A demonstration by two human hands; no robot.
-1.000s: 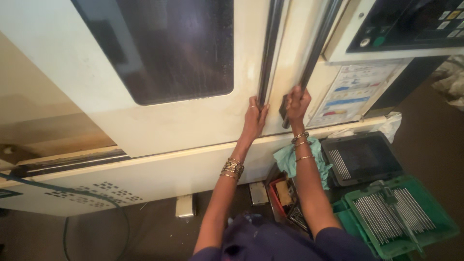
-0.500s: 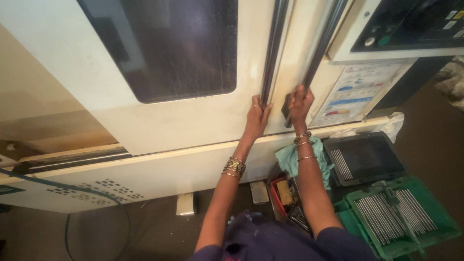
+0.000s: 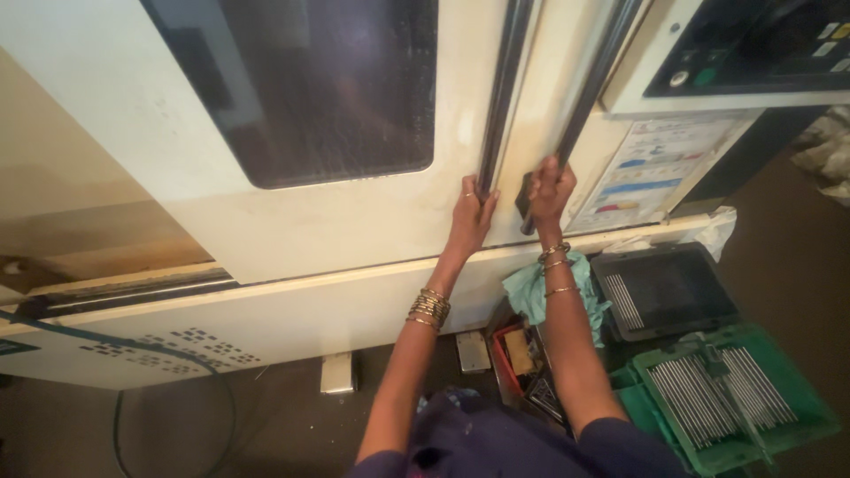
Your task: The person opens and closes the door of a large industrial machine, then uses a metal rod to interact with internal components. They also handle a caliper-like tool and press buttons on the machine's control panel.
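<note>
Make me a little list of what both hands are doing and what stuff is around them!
left hand: left hand grips the dark bar handle of the windowed door
right hand: right hand grips the second bar handle
machine: big cream machine
above right: control panel
floor right: green crate of metal rods, dark tray, teal cloth

Left of the dark door handle (image 3: 500, 97) the cream door panel (image 3: 292, 221) lies bare and reachable. Right of it a second dark bar (image 3: 591, 80) crowds close. Below it, a green crate of metal rods (image 3: 726, 398) and a black tray (image 3: 664, 290) block the floor.
</note>
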